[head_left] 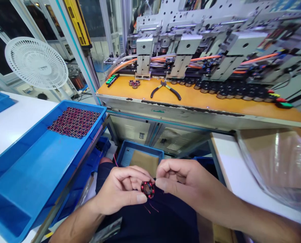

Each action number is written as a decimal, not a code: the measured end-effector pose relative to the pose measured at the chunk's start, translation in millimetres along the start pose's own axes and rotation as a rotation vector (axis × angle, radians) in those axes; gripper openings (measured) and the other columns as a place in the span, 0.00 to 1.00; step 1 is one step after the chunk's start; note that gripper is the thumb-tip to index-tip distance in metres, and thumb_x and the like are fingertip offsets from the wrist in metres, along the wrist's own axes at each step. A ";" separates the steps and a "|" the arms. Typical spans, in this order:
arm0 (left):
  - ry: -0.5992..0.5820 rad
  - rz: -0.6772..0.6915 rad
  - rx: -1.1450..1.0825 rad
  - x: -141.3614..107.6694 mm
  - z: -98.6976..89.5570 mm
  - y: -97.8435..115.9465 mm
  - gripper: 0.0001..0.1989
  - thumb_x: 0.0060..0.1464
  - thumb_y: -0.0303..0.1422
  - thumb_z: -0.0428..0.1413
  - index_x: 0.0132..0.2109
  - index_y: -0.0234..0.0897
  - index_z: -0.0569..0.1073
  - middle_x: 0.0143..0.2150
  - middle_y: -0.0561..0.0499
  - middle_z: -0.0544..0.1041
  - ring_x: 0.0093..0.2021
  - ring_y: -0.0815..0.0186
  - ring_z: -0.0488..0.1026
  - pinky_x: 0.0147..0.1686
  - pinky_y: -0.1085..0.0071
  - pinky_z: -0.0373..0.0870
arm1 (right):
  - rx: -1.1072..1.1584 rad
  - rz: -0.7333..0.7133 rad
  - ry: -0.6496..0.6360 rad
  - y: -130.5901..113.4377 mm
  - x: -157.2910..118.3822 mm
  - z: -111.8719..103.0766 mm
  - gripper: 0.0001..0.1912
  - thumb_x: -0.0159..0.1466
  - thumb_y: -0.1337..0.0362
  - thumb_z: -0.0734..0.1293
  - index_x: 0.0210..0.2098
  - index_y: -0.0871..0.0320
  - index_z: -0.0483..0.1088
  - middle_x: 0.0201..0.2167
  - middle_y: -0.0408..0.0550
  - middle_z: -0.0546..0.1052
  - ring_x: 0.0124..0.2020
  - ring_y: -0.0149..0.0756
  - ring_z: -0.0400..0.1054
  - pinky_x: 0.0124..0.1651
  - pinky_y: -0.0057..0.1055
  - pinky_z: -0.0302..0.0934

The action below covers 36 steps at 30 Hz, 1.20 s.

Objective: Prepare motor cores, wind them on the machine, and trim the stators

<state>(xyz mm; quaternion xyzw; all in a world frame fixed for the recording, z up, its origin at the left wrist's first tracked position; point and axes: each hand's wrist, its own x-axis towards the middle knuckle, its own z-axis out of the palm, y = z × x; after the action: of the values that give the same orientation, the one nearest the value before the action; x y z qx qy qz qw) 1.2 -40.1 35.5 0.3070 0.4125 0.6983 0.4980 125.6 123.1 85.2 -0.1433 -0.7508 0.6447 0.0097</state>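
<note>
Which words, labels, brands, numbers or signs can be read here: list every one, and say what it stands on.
No text can be read with certainty.
Fan: a label on the hub, too blurred to read.
Yellow housing on the upright frame: dark print, too small to read.
Bench front: a green mark, too blurred to make out.
Wound stator in the left hand: no lettering can be made out.

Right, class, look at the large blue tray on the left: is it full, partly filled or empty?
Partly filled: small dark-and-red parts cover the far end, while the near end of the tray shows bare blue floor.
</note>
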 end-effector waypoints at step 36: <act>-0.096 -0.045 -0.180 1.5 2.3 -7.2 0.15 0.41 0.25 0.71 0.40 0.35 0.81 0.40 0.51 0.71 0.32 0.73 0.76 0.33 0.79 0.73 | -0.444 -0.337 -0.174 3.8 -26.0 -13.1 0.06 0.69 0.62 0.65 0.35 0.54 0.70 0.30 0.43 0.76 0.30 0.33 0.71 0.33 0.27 0.64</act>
<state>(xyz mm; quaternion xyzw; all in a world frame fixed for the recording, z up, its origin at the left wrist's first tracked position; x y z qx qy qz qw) 5.8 -36.8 30.2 0.2850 0.3306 0.7055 0.5583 153.9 130.3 88.1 0.0405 -0.8847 0.4640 0.0205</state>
